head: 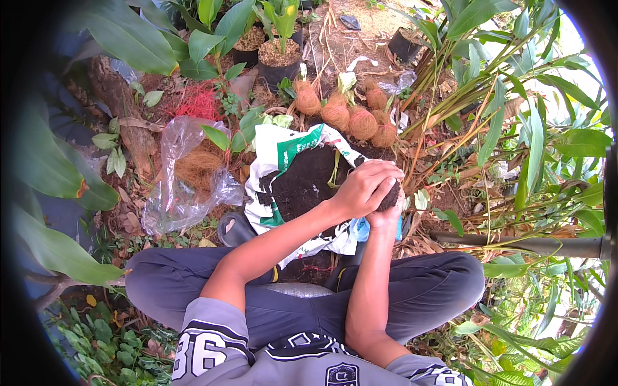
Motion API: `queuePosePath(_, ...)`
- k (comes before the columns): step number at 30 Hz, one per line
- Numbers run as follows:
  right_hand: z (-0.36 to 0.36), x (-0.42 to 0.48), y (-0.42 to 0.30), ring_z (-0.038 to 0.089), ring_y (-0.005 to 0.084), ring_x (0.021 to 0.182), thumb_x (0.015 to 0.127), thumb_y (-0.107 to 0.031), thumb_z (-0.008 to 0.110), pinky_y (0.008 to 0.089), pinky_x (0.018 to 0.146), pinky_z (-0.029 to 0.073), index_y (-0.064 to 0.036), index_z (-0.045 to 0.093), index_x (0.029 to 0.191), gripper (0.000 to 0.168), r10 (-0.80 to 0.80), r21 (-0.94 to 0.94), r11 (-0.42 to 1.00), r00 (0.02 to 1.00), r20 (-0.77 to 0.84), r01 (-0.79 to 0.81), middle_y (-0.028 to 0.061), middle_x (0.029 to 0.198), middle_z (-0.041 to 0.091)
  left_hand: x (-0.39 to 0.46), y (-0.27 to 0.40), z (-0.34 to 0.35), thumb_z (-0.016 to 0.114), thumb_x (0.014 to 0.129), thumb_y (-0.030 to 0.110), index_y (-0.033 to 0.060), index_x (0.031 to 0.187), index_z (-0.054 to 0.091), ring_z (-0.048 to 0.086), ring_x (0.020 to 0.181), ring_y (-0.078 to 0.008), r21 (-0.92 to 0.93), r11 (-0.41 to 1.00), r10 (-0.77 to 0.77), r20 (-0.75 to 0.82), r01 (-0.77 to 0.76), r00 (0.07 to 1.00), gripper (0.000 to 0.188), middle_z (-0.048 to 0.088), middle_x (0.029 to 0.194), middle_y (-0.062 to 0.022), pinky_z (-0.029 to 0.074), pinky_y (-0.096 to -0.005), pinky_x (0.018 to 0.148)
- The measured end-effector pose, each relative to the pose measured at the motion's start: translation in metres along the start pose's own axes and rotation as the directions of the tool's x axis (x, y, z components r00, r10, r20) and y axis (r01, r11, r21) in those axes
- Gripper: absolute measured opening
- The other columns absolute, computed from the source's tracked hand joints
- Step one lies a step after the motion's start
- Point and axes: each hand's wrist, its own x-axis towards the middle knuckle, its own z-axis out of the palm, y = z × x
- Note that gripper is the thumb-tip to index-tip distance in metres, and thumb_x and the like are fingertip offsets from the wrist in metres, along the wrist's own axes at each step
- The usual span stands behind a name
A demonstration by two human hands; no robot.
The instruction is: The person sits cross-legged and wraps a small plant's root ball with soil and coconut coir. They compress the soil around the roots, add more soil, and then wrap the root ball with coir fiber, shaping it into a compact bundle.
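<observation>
Both hands press a ball of dark soil (389, 199) between them, to the right of an open white and green plastic sack (268, 144). My left hand (368, 187) lies over the ball's upper left side, fingers pointing right. Beneath and to the right, my right hand (386, 215) cups it, mostly hidden by the ball and the other hand. Dark potting soil (306, 186) fills the sack, with a green plant stem (335, 169) lying on it. Several fibre-wrapped balls (362, 123), some with leafy shoots, stand beyond the sack.
Left of the sack is a clear plastic bag (176, 212) with brown coconut fibre (199, 166); red string (199, 102) lies beyond it. Black pots (280, 71) with plants stand farther off. A dark pole (536, 245) reaches in from the right, among long-leaved plants. My crossed legs are close below.
</observation>
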Motion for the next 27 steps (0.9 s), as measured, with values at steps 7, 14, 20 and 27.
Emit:
queuePosePath(7,-0.038,0.008,-0.005,0.060,0.0230,0.106,0.095,-0.034,0.051,0.0385,0.094,0.050,-0.010,0.059,0.117,0.034,-0.052,-0.016,0.999,0.994,-0.099,0.051,0.0084,0.115,0.063,-0.005,-0.007,0.003,0.045,0.098,0.017,0.0000,0.105,0.067,0.059,0.113,-0.0358,-0.022,1.000,-0.022,-0.025,0.022,0.999,0.028,0.067,0.107,-0.0164,0.043,-0.0453,0.100)
queuePosePath(14,-0.016,0.007,0.000,0.058,0.0256,0.114,0.095,-0.028,0.045,0.0428,0.101,0.046,-0.008,0.059,0.120,0.035,-0.045,0.063,0.997,0.999,-0.016,0.046,0.0102,0.119,0.063,-0.003,-0.020,-0.008,0.041,0.100,0.027,-0.0003,0.109,0.065,0.058,0.114,-0.0338,-0.061,0.998,-0.032,-0.252,0.018,0.967,0.037,0.066,0.112,-0.0163,0.040,-0.0430,0.102)
queuePosePath(20,-0.006,0.007,-0.009,0.055,0.0317,0.118,0.095,-0.024,0.035,0.0500,0.109,0.038,-0.001,0.059,0.118,0.040,-0.206,0.149,0.969,0.978,0.034,0.199,0.0131,0.118,0.063,-0.070,-0.109,-0.024,0.037,0.101,0.019,-0.0030,0.110,0.062,0.059,0.109,-0.0321,0.052,0.857,-0.406,-0.544,0.513,0.734,0.034,0.063,0.113,-0.0179,0.042,-0.0388,0.097)
queuePosePath(27,-0.009,0.007,-0.010,0.054,0.0321,0.119,0.095,-0.022,0.035,0.0500,0.109,0.038,0.000,0.058,0.119,0.039,-0.240,0.181,0.955,0.971,-0.003,0.237,0.0140,0.119,0.062,-0.137,-0.179,-0.022,0.049,0.096,0.033,-0.0038,0.139,0.037,0.026,0.138,-0.0410,0.594,0.647,-0.371,-0.303,0.478,0.878,0.058,0.032,0.147,-0.0240,0.019,-0.0501,0.114)
